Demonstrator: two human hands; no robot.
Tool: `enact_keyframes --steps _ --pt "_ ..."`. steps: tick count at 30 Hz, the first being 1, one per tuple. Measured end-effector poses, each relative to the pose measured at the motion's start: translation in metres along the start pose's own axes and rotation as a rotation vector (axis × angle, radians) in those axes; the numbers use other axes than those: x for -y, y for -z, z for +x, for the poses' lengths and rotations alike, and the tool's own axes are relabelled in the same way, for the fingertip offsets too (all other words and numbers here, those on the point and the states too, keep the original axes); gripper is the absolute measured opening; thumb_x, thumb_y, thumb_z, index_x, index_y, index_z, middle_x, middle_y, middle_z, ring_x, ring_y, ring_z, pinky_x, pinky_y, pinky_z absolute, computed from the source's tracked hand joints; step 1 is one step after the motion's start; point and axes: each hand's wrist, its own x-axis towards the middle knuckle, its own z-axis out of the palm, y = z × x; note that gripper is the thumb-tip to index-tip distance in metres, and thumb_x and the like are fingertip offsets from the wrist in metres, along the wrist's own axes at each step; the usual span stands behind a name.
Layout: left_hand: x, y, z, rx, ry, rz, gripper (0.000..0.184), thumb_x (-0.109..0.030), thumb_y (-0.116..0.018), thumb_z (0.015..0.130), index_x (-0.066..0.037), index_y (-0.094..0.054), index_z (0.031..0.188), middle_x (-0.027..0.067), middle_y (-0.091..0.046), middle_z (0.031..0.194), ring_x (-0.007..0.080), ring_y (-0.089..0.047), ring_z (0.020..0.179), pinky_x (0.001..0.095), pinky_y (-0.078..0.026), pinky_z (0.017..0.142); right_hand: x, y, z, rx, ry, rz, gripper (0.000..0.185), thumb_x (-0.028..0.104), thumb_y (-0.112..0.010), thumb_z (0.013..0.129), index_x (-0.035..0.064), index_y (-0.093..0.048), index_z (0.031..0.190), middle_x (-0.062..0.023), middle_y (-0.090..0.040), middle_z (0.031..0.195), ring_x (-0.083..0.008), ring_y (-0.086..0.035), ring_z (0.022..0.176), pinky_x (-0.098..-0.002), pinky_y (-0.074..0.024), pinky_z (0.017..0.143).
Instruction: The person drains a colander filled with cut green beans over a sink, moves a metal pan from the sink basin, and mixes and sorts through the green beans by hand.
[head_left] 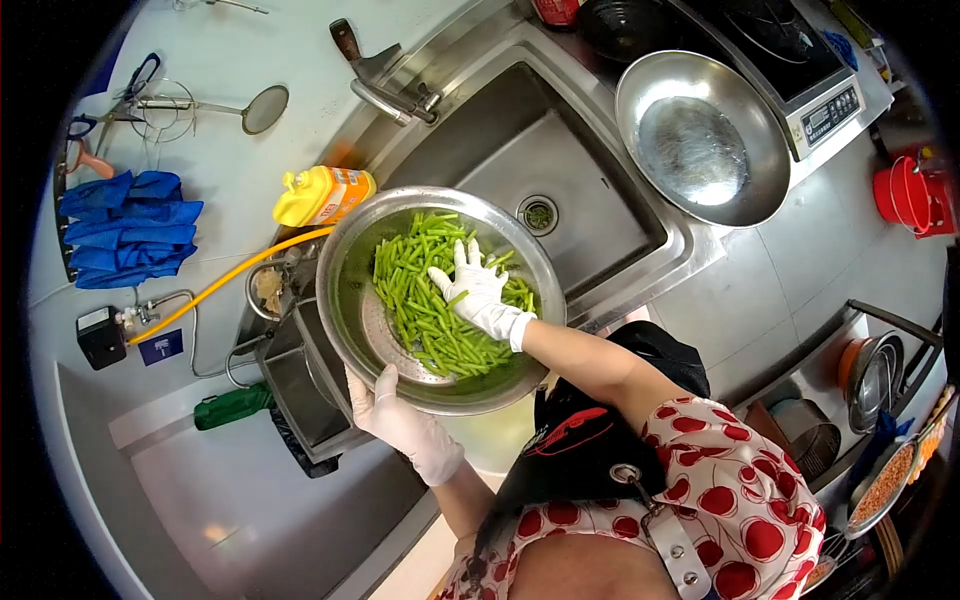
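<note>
A large steel colander with a perforated bottom is tilted in front of me, at the near left corner of the sink. Many short cut green beans are heaped inside it, leaving part of the bottom bare. My left hand, in a white glove, grips the near left rim, thumb on top and fingers partly hidden beneath. My right hand, also gloved in white, lies palm down on the beans with its fingers spread. A bean piece shows beside its thumb.
The steel sink has a drain and a faucet. A wide pan sits to its right, beside an induction cooker. A yellow bottle stands left, near a yellow hose and blue cloths.
</note>
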Motion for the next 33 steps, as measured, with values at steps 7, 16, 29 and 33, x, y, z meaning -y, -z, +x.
enact_keyframes --steps 7,16,29,33 --pt "0.007 0.014 0.011 0.005 0.036 -0.03 0.048 0.015 -0.044 0.074 0.006 -0.055 0.12 0.0145 -0.062 0.111 0.0211 -0.062 0.095 0.0319 -0.05 0.087 -0.001 0.016 -0.017 0.106 0.032 -0.038 0.075 0.046 -0.051 0.087 0.01 -0.021 0.146 -0.0188 -0.013 0.152 -0.0442 -0.014 0.138 -0.06 -0.0169 0.107" --pt "0.0 0.021 0.009 0.003 0.046 -0.069 0.048 0.015 -0.043 0.075 0.006 -0.055 0.121 0.0151 -0.061 0.112 0.0222 -0.062 0.096 0.0324 -0.05 0.088 -0.03 0.054 -0.038 -0.217 0.429 0.324 0.029 0.023 -0.056 0.087 -0.0001 -0.065 0.102 -0.0203 -0.065 0.093 -0.0335 -0.062 0.088 -0.0402 -0.0471 0.087" --pt "-0.004 -0.004 -0.008 0.08 -0.005 -0.027 0.05 0.017 -0.042 0.074 0.007 -0.053 0.122 0.0172 -0.06 0.115 0.0241 -0.062 0.098 0.0342 -0.05 0.089 -0.027 -0.002 -0.018 -0.077 0.16 -0.022 0.081 0.064 -0.044 0.085 0.0129 -0.026 0.145 -0.0223 -0.025 0.147 -0.0435 -0.024 0.134 -0.0504 -0.0184 0.11" --pt "-0.002 -0.006 -0.01 0.087 -0.05 -0.002 0.049 0.017 -0.045 0.076 0.007 -0.053 0.123 0.016 -0.061 0.115 0.021 -0.061 0.098 0.0313 -0.048 0.089 -0.026 -0.007 -0.019 -0.036 0.144 0.037 0.081 0.064 -0.043 0.086 0.0127 -0.025 0.146 -0.0215 -0.025 0.147 -0.0435 -0.024 0.134 -0.052 -0.0185 0.109"
